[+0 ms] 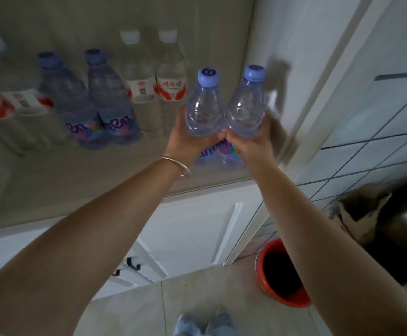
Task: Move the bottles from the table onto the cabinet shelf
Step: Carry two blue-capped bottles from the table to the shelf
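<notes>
Both hands reach over the shelf (124,170) in the middle of the frame. The left hand (185,139) grasps one blue bottle (204,110); the right hand (248,144) grasps another (246,105). Both stand upright, side by side and touching. Bare shelf lies beneath them, with the cabinet wall (277,57) close on the right and standing bottles (110,100) to the left.

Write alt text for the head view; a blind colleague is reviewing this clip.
A person's left hand and right hand each grip a blue-capped bottle, left bottle and right bottle side by side, at the cabinet shelf. More bottles already stand on it; a red bucket sits on the floor.
</notes>
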